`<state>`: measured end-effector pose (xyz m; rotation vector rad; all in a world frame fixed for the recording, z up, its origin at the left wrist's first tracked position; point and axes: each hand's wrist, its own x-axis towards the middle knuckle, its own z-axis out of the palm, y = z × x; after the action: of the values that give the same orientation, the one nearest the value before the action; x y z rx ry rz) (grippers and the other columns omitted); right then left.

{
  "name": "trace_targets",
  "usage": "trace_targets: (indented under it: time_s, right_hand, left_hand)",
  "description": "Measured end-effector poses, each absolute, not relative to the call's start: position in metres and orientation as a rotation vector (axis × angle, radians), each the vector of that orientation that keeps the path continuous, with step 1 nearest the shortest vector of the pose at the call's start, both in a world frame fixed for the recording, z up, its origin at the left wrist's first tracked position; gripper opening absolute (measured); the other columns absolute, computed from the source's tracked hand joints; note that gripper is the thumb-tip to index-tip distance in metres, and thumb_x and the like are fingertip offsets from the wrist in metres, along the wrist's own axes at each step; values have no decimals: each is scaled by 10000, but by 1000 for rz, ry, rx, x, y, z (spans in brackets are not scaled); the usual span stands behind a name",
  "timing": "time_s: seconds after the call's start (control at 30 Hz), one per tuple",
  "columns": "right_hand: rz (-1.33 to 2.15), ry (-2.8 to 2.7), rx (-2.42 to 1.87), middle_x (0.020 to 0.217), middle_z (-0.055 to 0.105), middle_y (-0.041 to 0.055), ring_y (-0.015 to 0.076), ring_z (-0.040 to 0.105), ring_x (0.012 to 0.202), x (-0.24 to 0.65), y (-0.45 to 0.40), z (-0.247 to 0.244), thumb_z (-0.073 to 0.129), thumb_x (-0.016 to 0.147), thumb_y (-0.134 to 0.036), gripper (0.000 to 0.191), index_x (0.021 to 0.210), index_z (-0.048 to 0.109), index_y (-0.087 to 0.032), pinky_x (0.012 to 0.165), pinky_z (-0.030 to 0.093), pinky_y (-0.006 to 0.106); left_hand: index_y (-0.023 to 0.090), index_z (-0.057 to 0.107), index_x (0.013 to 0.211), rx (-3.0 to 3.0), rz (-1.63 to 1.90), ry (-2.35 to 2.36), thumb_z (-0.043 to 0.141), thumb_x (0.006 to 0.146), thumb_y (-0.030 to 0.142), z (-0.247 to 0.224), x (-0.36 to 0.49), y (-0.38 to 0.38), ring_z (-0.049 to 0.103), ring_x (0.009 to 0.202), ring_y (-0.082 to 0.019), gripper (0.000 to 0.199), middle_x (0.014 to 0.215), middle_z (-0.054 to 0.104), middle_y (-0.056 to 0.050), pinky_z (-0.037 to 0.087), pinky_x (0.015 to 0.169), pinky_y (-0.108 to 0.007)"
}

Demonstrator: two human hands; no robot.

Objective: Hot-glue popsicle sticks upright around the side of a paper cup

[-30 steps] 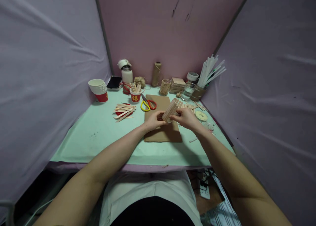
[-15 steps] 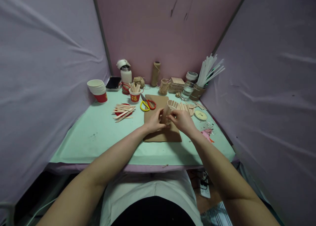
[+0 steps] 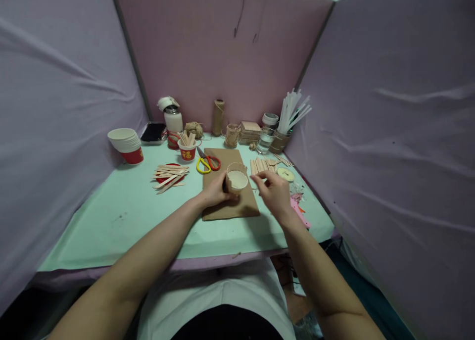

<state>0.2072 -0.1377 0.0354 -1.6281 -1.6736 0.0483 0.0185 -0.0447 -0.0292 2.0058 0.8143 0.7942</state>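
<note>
My left hand [image 3: 215, 190] is wrapped around a paper cup [image 3: 237, 180], its fingers on the cup's left side. Short wooden sticks stand along part of the cup's outer wall, and its pale round opening faces up towards me. Under the cup lies a brown cardboard sheet [image 3: 222, 210]. My right hand [image 3: 273, 191] is apart from the cup, to its right, with thumb and fingertips pinched together. Whatever is between those fingertips is too small to make out. Just beyond it lies a row of cut wooden sticks [image 3: 261, 166].
Scissors [image 3: 208, 165] lie at the cardboard's upper left. Further left are loose sticks [image 3: 170, 174], a red cup of sticks [image 3: 187, 151] and stacked paper cups [image 3: 126, 144]. A glass of water [image 3: 264, 141], white glue sticks [image 3: 291, 112] and a yellow lid [image 3: 285, 174] stand right.
My right hand has left the cup and moved right. The cup in my left hand has tipped so its opening shows. The whole view has shifted, with things appearing further left.
</note>
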Motion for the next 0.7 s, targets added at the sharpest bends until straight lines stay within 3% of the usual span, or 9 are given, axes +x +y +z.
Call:
trace_targets:
  time_s: [0.13,0.27,0.47,0.63,0.7]
  right_hand:
    - [82,-1487,-1698,712,718,43,167,652,607,259,-118,33,534,887,-342,247,812,696,-172,649,452,262]
    - [37,-1614,-1988,839,753,67,181,679,773,297,-90,24,507,881,-222,225,915,722,-166,716,449,259]
    - [28,-1745,-2176,953,753,103,206,661,878,304,-46,14,586,857,-233,180,926,740,-170,717,415,261]
    - [81,-1905,-2247,940,754,107,203,662,884,281,-16,4,618,833,-263,172,910,748,-181,701,416,248]
    - [76,-1938,-2276,965,749,134,223,666,917,269,-9,1,601,841,-283,206,917,751,-165,715,431,257]
  left_hand:
    - [174,338,1409,1999,757,847,845,558,401,-28,16,-44,461,1298,-341,1015,1380,522,-129,358,1093,-467]
    - [184,347,1404,2004,736,846,844,560,405,-28,13,-44,463,1297,-331,1004,1384,520,-114,359,1096,-466]
    - [198,318,1447,1960,731,733,863,534,425,-27,9,-46,428,1328,-348,1088,1407,498,-120,331,1123,-483]
    - [217,257,1480,1798,908,580,743,676,579,-30,3,-47,383,1368,-348,1006,1478,404,-156,328,1119,-482]
    - [205,275,1461,1751,1036,556,658,730,645,-32,1,-46,414,1341,-338,934,1433,436,-172,329,1110,-491]
